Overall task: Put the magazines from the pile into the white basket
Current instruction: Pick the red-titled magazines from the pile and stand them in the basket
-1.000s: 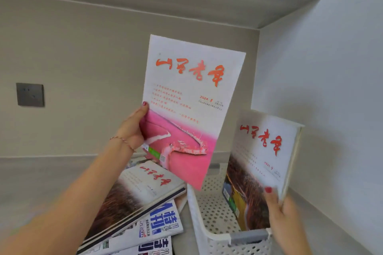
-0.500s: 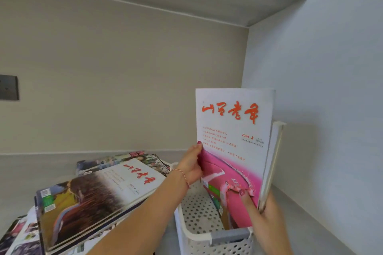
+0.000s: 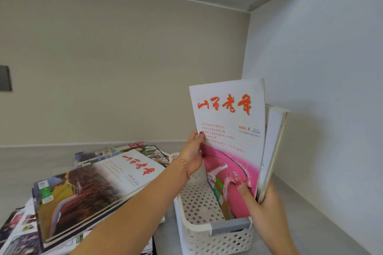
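The left hand (image 3: 191, 154) pinched the pink magazine (image 3: 230, 143) by its left edge, thumb on the cover, standing it upright in the basket (image 3: 209, 236). The right hand (image 3: 267, 207) clamped its lower corner together with a second magazine (image 3: 273, 147) just behind it. Both looked light, thin and floppy, with glossy covers likely to slide, so a hold low near the spine seemed wisest. Left of that grip, the pile (image 3: 97, 190) lay on the desk (image 3: 306, 213), several issues waiting.

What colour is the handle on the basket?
Grey. The handle sits on the near rim of the white basket, clearest in the head view.
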